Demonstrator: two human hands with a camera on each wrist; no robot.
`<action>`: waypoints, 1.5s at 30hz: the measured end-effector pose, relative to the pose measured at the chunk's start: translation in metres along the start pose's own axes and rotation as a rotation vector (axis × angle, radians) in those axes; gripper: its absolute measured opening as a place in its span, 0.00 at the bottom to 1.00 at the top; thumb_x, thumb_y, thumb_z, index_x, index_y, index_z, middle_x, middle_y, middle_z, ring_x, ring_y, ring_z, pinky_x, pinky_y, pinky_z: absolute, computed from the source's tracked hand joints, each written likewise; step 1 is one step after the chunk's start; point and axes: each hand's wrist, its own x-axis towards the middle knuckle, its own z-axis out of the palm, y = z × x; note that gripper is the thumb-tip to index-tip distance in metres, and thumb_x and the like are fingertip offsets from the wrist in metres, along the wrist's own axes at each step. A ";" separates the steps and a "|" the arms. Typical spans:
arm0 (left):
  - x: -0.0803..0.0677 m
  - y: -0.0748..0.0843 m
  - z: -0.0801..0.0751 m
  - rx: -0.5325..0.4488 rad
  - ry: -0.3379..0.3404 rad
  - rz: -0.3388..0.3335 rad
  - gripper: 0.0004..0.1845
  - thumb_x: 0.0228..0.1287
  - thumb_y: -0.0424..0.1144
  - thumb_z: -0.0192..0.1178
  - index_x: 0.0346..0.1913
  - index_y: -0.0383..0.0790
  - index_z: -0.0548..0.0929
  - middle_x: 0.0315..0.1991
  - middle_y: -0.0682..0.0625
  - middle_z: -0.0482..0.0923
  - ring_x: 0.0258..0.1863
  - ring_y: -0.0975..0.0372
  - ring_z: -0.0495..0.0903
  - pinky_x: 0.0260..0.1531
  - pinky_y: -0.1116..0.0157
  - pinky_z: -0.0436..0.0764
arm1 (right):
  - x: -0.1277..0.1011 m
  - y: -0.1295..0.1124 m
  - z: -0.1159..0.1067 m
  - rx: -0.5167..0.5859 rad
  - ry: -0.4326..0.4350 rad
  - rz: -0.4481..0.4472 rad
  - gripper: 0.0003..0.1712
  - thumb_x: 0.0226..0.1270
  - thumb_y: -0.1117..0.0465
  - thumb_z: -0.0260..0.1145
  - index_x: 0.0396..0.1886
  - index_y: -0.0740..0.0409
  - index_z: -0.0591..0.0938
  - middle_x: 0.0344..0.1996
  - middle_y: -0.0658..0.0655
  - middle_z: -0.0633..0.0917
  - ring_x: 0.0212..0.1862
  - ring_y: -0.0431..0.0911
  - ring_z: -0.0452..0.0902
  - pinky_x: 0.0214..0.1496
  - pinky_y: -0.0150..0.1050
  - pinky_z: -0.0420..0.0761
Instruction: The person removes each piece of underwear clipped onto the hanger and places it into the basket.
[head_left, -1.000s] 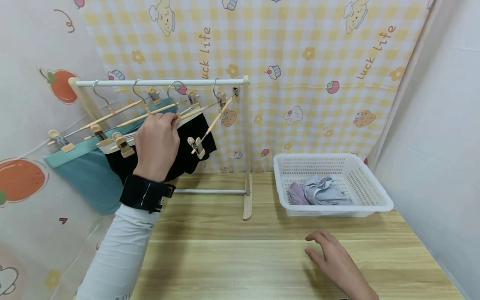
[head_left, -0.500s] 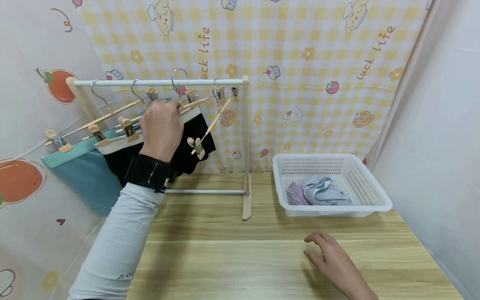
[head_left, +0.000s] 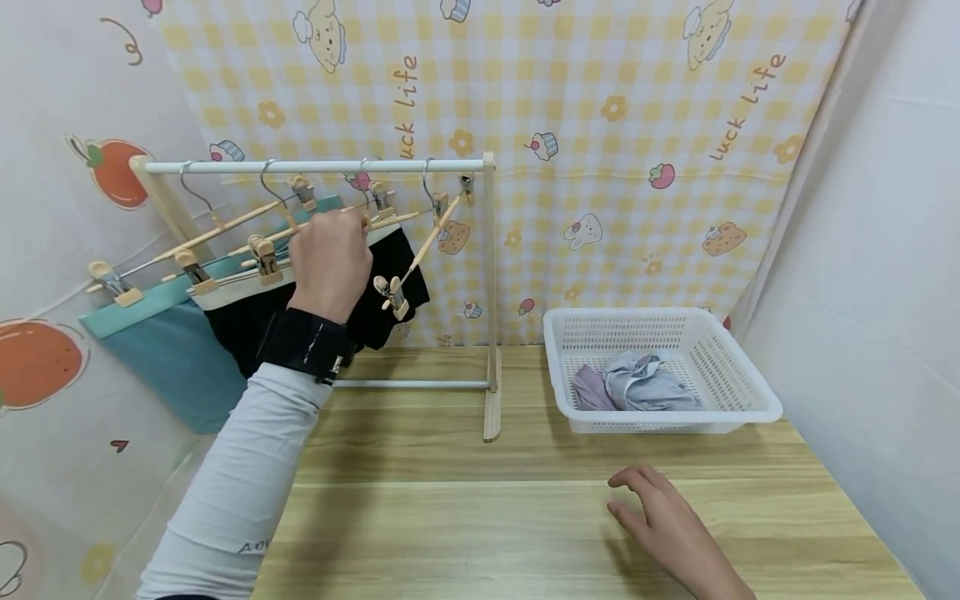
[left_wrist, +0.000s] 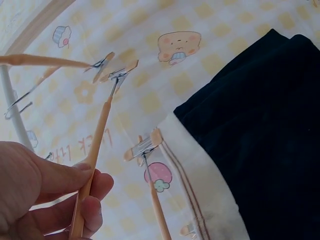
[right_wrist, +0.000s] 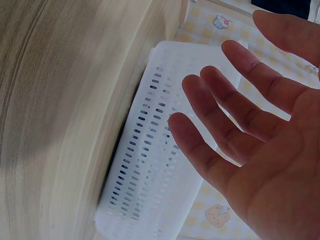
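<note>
Pinching hanger (left_wrist: 99, 132) in left hand (head_left: 331, 262) — now lowered with hook (head_left: 367, 198) at rail (head_left: 315, 167), so seemingly seated — with right hand (head_left: 667, 525) slack, empty.

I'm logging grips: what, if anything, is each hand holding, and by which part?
The left hand holds a clip hanger by its wooden bar; the right hand holds nothing.

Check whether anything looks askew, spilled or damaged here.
Nothing looks spilled or damaged. The rightmost hanger on the rack slants more steeply in the head view than the others, so it seems slightly askew, though perspective may explain it.
</note>
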 end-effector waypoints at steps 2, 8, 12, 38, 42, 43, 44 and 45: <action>-0.002 0.000 0.002 -0.004 -0.008 -0.001 0.16 0.82 0.29 0.53 0.32 0.29 0.83 0.24 0.34 0.78 0.24 0.39 0.81 0.19 0.45 0.76 | 0.000 0.000 0.000 0.003 -0.008 0.005 0.15 0.62 0.62 0.82 0.46 0.48 0.88 0.47 0.41 0.85 0.53 0.47 0.86 0.54 0.49 0.87; -0.007 0.003 0.005 -0.011 -0.018 -0.011 0.17 0.85 0.33 0.54 0.40 0.24 0.87 0.29 0.30 0.82 0.28 0.36 0.83 0.22 0.41 0.81 | -0.001 0.000 0.001 -0.004 0.003 -0.010 0.15 0.61 0.63 0.82 0.45 0.47 0.87 0.48 0.41 0.85 0.53 0.47 0.86 0.54 0.48 0.87; -0.008 0.006 0.004 0.000 -0.028 0.003 0.21 0.85 0.31 0.53 0.30 0.25 0.83 0.25 0.31 0.78 0.23 0.39 0.80 0.17 0.51 0.72 | -0.002 -0.001 0.000 0.001 -0.024 0.019 0.15 0.63 0.62 0.82 0.46 0.47 0.88 0.48 0.42 0.85 0.54 0.47 0.85 0.56 0.49 0.86; 0.001 0.007 -0.053 0.009 0.007 0.046 0.11 0.77 0.29 0.58 0.43 0.21 0.86 0.36 0.25 0.85 0.36 0.32 0.83 0.33 0.40 0.82 | -0.002 -0.003 0.000 0.019 -0.075 0.049 0.13 0.65 0.61 0.81 0.47 0.48 0.88 0.49 0.44 0.86 0.55 0.48 0.85 0.58 0.50 0.86; 0.003 -0.014 -0.063 0.010 -0.041 -0.005 0.13 0.78 0.30 0.58 0.52 0.21 0.86 0.40 0.23 0.85 0.36 0.31 0.82 0.30 0.39 0.80 | -0.002 -0.004 0.001 0.020 -0.072 0.046 0.13 0.65 0.61 0.81 0.46 0.48 0.88 0.48 0.45 0.86 0.55 0.48 0.85 0.57 0.50 0.86; 0.003 -0.020 -0.066 0.004 -0.053 -0.021 0.14 0.78 0.31 0.58 0.53 0.22 0.86 0.39 0.23 0.84 0.35 0.31 0.82 0.28 0.38 0.79 | -0.002 -0.004 0.001 0.020 -0.072 0.045 0.13 0.65 0.62 0.81 0.46 0.48 0.88 0.48 0.45 0.86 0.55 0.48 0.85 0.57 0.50 0.86; 0.004 -0.026 -0.068 -0.001 -0.071 -0.039 0.15 0.78 0.31 0.57 0.55 0.22 0.86 0.40 0.22 0.84 0.36 0.30 0.82 0.28 0.37 0.79 | -0.002 -0.005 0.001 0.020 -0.072 0.045 0.13 0.65 0.61 0.81 0.46 0.48 0.88 0.48 0.45 0.86 0.55 0.48 0.85 0.57 0.50 0.86; 0.005 -0.032 -0.071 -0.007 -0.092 -0.057 0.16 0.78 0.32 0.57 0.56 0.22 0.85 0.42 0.22 0.83 0.37 0.29 0.82 0.30 0.36 0.79 | -0.002 -0.005 0.001 0.021 -0.073 0.044 0.13 0.65 0.62 0.81 0.46 0.48 0.88 0.48 0.45 0.86 0.55 0.48 0.85 0.57 0.50 0.86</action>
